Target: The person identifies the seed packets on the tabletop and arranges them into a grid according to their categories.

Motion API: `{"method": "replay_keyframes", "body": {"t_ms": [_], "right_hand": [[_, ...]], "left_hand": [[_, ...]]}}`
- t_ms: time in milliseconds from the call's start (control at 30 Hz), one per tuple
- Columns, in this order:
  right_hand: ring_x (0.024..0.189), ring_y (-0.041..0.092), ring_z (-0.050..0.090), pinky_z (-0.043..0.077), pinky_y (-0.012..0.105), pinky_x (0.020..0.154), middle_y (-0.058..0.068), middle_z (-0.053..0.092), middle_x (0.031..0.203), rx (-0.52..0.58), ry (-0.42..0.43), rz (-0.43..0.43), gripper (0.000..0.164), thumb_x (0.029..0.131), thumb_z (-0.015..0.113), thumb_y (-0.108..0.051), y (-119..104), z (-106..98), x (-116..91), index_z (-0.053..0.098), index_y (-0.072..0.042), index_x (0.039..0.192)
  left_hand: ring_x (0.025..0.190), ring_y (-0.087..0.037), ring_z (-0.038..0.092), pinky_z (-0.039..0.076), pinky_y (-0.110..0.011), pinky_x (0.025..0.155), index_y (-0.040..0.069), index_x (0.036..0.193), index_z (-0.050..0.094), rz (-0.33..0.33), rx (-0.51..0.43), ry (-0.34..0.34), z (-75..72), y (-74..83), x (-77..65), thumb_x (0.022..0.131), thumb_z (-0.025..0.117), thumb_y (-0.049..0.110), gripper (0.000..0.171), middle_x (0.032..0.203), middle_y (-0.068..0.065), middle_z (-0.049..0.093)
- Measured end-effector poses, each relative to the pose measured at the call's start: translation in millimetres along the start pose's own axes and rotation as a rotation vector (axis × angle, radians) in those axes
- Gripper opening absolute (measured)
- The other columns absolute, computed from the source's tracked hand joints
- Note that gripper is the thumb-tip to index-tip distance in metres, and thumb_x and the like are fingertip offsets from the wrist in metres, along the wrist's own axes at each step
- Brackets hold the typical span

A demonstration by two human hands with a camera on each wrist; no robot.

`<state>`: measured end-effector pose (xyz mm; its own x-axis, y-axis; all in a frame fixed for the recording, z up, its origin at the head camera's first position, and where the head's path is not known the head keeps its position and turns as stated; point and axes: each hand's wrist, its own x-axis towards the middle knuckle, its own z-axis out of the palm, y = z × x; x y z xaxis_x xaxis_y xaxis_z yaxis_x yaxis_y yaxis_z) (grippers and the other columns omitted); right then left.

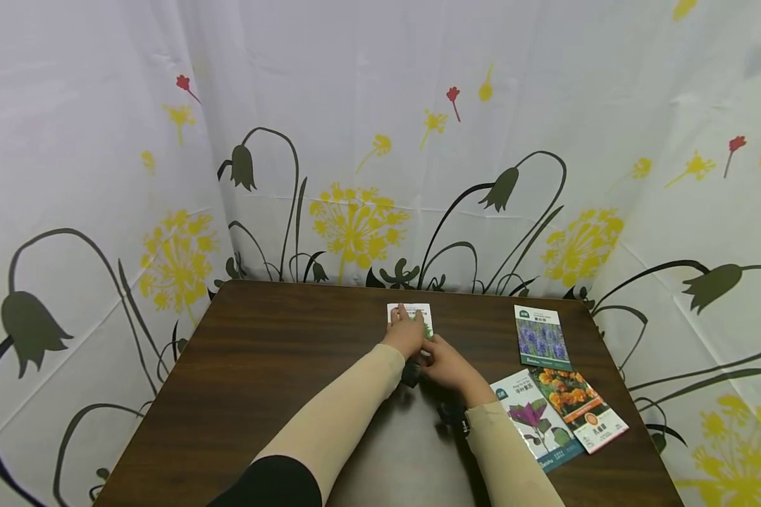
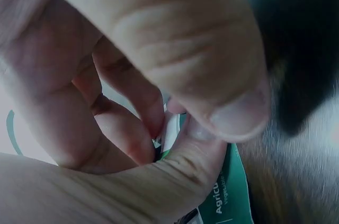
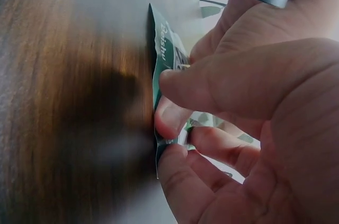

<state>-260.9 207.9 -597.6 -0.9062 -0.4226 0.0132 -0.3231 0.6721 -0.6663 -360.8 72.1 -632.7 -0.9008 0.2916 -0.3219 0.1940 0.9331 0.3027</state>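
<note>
A small white seed packet with a green plant picture lies near the back edge of the table, partly hidden by both hands. My left hand reaches over its front, thumb and fingers gripping it. Close beside, my right hand pinches its lower edge. The packet's green bottom strip shows past the fingers in the left wrist view. In the right wrist view the green edge of the packet stands up against the table, with thumbs and fingertips of both hands crowded together on it.
To the right lie a packet with purple-blue flower spikes, an orange-flower packet and a packet with a purple bloom; the last two overlap. Behind the dark wooden table hangs a flower-printed curtain.
</note>
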Motion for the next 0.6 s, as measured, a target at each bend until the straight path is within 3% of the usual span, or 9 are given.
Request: {"method": "replay_keyframes", "body": {"t_ms": [333, 467, 600], "right_hand": [[0.088, 0.017, 0.046, 0.041, 0.036, 0.08, 0.016, 0.055, 0.106, 0.007, -0.053, -0.016, 0.035, 0.095, 0.076, -0.001, -4.0, 6.2, 16.8, 0.072, -0.009, 0.129], [0.089, 0.016, 0.047, 0.043, 0.035, 0.081, 0.014, 0.056, 0.107, 0.006, -0.067, -0.034, 0.031, 0.096, 0.077, -0.004, -5.5, 11.0, 24.2, 0.072, -0.008, 0.126], [0.093, 0.018, 0.047, 0.044, 0.037, 0.084, 0.016, 0.059, 0.108, -0.021, -0.039, -0.054, 0.023, 0.098, 0.075, -0.004, -10.8, 13.8, 30.6, 0.074, -0.006, 0.12]], "left_hand": [[0.168, -0.051, -0.011, 0.021, -0.062, 0.135, 0.013, 0.177, 0.008, -0.026, -0.033, -0.059, -14.7, -14.8, -5.9, 0.079, 0.101, 0.036, 0.137, 0.179, -0.032, -0.012], [0.169, -0.052, -0.005, 0.025, -0.062, 0.134, 0.009, 0.176, 0.016, -0.051, -0.021, -0.036, -17.7, -21.2, -6.5, 0.078, 0.101, 0.029, 0.131, 0.18, -0.034, -0.006], [0.168, -0.053, 0.003, 0.029, -0.062, 0.132, 0.006, 0.174, 0.025, -0.043, 0.004, -0.006, -30.9, -18.7, -20.6, 0.084, 0.096, 0.022, 0.115, 0.178, -0.036, 0.004]]}}
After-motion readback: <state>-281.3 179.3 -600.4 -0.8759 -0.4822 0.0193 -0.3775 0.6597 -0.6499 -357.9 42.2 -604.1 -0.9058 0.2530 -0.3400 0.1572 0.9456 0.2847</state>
